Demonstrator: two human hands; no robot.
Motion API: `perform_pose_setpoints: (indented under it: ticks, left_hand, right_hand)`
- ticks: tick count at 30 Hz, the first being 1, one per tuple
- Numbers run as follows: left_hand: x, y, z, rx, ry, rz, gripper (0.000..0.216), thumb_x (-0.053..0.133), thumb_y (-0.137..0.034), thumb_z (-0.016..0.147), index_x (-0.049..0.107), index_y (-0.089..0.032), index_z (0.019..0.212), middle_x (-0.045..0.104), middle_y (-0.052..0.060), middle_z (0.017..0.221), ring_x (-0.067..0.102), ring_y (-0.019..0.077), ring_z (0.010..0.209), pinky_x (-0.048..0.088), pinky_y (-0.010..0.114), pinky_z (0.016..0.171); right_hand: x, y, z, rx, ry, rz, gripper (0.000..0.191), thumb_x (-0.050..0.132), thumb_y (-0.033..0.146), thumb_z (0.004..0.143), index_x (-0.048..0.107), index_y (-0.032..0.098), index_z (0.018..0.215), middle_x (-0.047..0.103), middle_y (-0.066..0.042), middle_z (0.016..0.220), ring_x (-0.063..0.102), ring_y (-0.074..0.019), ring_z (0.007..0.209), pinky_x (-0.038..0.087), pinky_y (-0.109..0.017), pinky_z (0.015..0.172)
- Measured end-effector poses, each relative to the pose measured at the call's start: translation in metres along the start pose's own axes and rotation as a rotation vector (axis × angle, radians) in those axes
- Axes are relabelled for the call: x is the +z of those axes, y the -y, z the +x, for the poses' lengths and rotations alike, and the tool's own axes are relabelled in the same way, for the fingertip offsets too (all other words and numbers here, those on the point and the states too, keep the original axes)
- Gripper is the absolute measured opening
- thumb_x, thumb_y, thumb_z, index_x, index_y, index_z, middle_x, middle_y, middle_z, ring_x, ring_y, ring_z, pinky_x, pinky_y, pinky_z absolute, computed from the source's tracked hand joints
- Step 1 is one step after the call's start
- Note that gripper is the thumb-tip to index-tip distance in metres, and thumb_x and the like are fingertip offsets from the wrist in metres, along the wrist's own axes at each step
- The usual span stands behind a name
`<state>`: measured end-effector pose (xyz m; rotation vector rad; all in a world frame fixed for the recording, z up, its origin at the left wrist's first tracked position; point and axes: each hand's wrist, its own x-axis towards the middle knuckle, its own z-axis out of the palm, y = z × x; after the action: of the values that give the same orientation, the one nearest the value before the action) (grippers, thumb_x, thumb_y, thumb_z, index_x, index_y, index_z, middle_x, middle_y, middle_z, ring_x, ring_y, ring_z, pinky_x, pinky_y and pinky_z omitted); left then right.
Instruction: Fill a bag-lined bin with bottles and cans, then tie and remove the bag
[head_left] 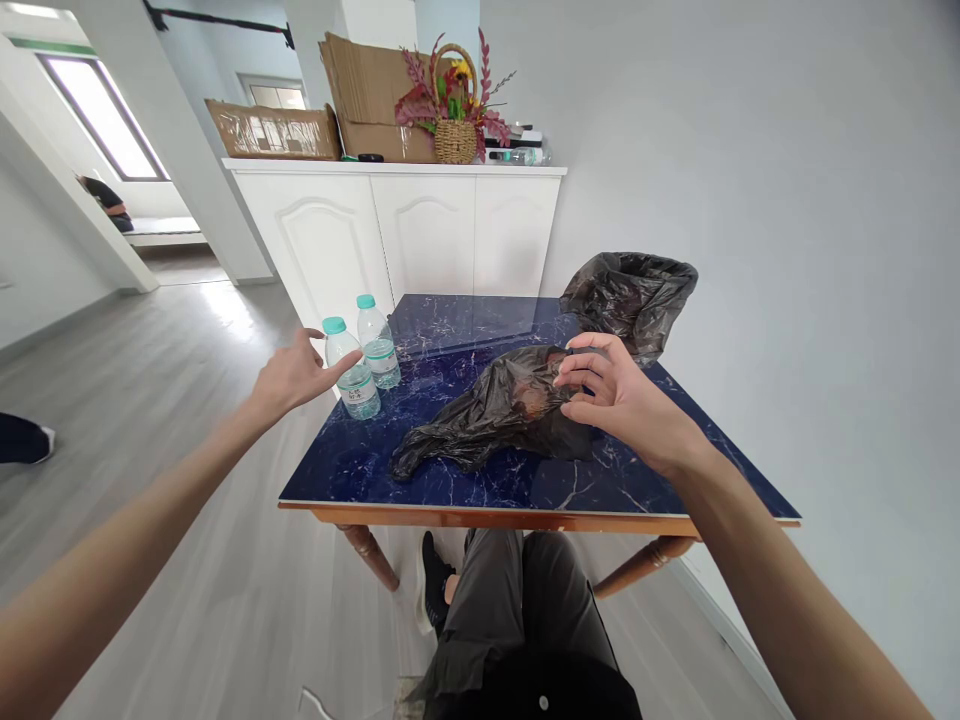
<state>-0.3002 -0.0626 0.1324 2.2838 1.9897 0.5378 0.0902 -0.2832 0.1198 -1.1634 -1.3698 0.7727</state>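
Note:
My left hand (300, 372) is held up at the table's left side, thumb and fingers spread apart in front of a clear water bottle (360, 392) with a teal cap; contact cannot be made out. A second such bottle (384, 362) stands just behind it. Over the right end of a black plastic bag (510, 405) hovers my right hand (611, 390), fingers curved and apart, holding nothing. This bag lies on the table with reddish, rounded contents showing faintly through it. Farther back, at the right edge, sits another black plastic bag (626, 295) with its mouth open.
The blue marbled table (450, 487) has wooden legs and stands by a wall on the right. Behind it is a white cabinet (424, 225) bearing cardboard boxes (281, 132) and a flower basket (454, 140). Two other people show partly at the left.

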Motion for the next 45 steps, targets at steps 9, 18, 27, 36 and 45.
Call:
perform_pose_setpoints:
  ticks: [9, 18, 27, 36, 45]
  left_hand:
    - [0.002, -0.004, -0.052, 0.127, -0.302, 0.154, 0.073, 0.052, -0.074, 0.094, 0.051, -0.015, 0.137, 0.076, 0.017, 0.108, 0.076, 0.0408, 0.095, 0.055, 0.046, 0.076]
    - [0.084, -0.093, -0.124, 1.146, 0.168, -0.126, 0.054, 0.038, -0.012, 0.107, 0.046, -0.024, 0.159, 0.059, 0.012, 0.16, 0.05, 0.0244, 0.154, 0.045, 0.046, 0.125]
    - [0.122, -0.17, -0.049, 1.141, -0.022, 0.238, 0.065, 0.05, -0.002, 0.096, 0.057, -0.025, 0.156, 0.032, 0.018, 0.178, 0.028, 0.0435, 0.164, 0.03, 0.068, 0.128]
    - [0.149, -0.232, -0.022, 1.292, 0.052, 0.317, 0.07, 0.085, -0.026, 0.084, 0.062, -0.018, 0.15, 0.034, 0.027, 0.174, 0.03, 0.0499, 0.161, 0.029, 0.069, 0.128]
    - [0.149, -0.246, -0.022, 1.201, -0.021, 0.343, 0.06, 0.081, -0.022, 0.08, 0.068, -0.006, 0.137, 0.052, 0.024, 0.163, 0.038, 0.0465, 0.157, 0.025, 0.062, 0.132]
  right_hand:
    - [-0.01, 0.004, -0.011, 0.0, 0.022, 0.043, 0.061, 0.086, 0.027, 0.082, 0.05, 0.036, 0.13, 0.072, -0.007, 0.132, 0.066, -0.0283, 0.134, 0.064, -0.036, 0.085]
    - [-0.004, 0.001, -0.02, -0.01, 0.057, 0.149, 0.057, 0.084, 0.028, 0.083, 0.047, 0.035, 0.126, 0.067, -0.01, 0.145, 0.065, -0.0301, 0.14, 0.063, -0.036, 0.084]
    - [-0.015, -0.01, -0.038, -0.004, 0.008, 0.194, 0.05, 0.077, 0.027, 0.087, 0.045, 0.034, 0.125, 0.06, -0.011, 0.153, 0.062, -0.0296, 0.143, 0.061, -0.033, 0.083]
    - [-0.008, -0.05, -0.047, 0.008, -0.336, -0.268, 0.064, 0.075, 0.04, 0.089, 0.041, 0.029, 0.142, 0.05, -0.017, 0.149, 0.059, -0.0331, 0.135, 0.06, -0.043, 0.09]
    - [-0.023, -0.139, -0.014, 0.21, -0.311, 0.043, 0.061, 0.066, 0.036, 0.073, 0.035, 0.028, 0.125, 0.058, 0.01, 0.075, 0.059, -0.0177, 0.065, 0.048, -0.033, 0.069]
